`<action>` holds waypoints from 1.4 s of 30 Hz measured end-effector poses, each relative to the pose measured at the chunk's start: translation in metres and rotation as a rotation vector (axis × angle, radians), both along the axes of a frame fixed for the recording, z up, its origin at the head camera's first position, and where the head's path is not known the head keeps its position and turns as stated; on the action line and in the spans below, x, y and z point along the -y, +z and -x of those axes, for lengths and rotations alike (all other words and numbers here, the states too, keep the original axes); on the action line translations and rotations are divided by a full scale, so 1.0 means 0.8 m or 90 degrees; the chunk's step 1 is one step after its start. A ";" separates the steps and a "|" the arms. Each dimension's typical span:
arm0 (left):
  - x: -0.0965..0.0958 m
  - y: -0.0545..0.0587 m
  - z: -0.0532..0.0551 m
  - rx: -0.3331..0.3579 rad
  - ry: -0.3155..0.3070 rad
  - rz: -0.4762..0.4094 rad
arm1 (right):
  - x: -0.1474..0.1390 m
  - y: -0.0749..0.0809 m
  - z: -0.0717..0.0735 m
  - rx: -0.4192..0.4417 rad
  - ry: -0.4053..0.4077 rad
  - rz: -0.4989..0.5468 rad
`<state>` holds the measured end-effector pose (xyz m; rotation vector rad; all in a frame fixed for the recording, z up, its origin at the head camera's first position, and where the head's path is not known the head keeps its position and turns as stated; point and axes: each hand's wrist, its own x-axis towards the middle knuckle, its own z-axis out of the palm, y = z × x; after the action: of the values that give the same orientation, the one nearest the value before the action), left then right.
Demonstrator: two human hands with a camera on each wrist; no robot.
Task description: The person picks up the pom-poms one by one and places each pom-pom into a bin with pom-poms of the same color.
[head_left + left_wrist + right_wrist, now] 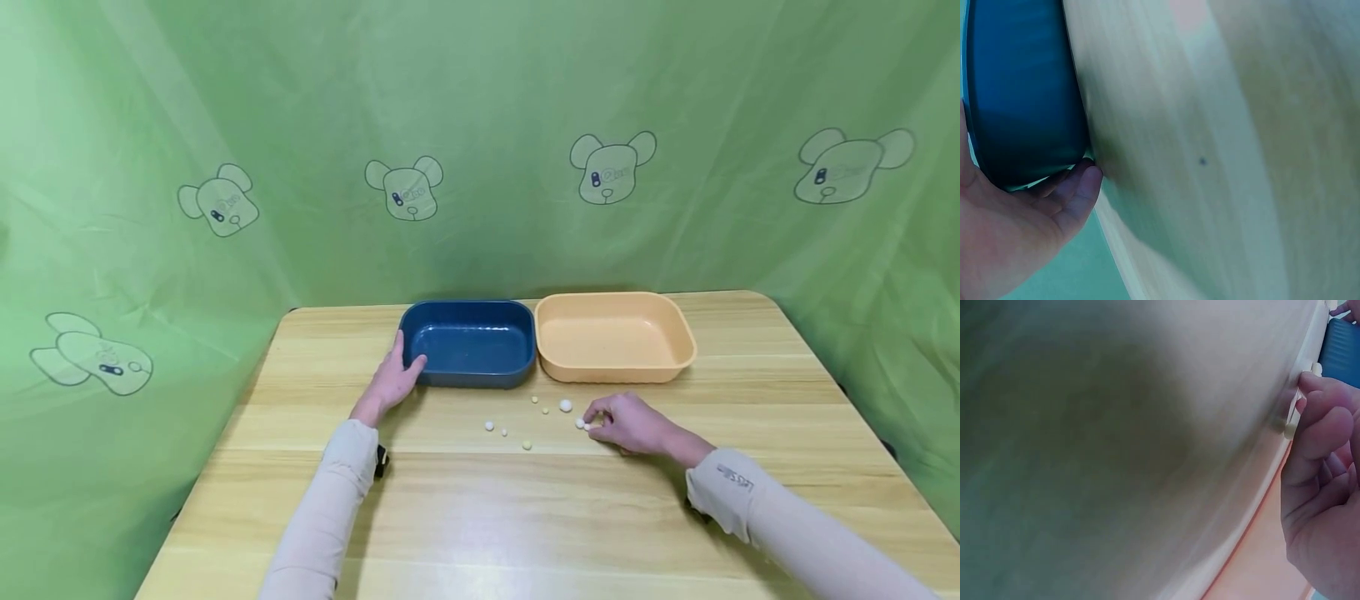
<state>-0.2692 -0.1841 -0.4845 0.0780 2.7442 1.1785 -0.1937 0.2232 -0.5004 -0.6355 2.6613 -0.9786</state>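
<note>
While two pale sleeves (330,500) are reaching over a wooden table (465,517), a yellowish ball (527,445) is lying nearest the person, and two white balls (489,426) are sitting just beyond it to the left. Farther right, the right hand (628,423) is pinching a small white ball (587,427) in a narrow grip between thumb and fingertip; another white ball (580,423) is lying just beside it, the largest ball (566,406) is resting slightly beyond, and two tiny yellowish balls (545,411) are lying left of that. Beyond them, the left hand (391,382) is gripping the near left corner of a dark blue tray (472,380), its thumb lying at the front and its fingers wrapping the left end. An orange tray (615,374) is standing just right of the blue one, and behind both a green cloth (495,83) printed with bear heads (411,190) is hanging
</note>
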 end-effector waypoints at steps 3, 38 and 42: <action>0.000 0.001 0.000 -0.002 -0.002 0.001 | 0.000 0.001 0.000 0.007 0.004 0.001; -0.001 -0.002 0.001 -0.002 0.001 0.001 | -0.003 0.009 0.005 -0.012 0.000 -0.015; 0.000 -0.002 0.001 -0.002 0.001 0.003 | -0.005 0.012 0.007 -0.018 -0.004 -0.003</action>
<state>-0.2701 -0.1838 -0.4861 0.0784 2.7501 1.1743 -0.1992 0.2274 -0.4907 -0.6444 2.6907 -0.9708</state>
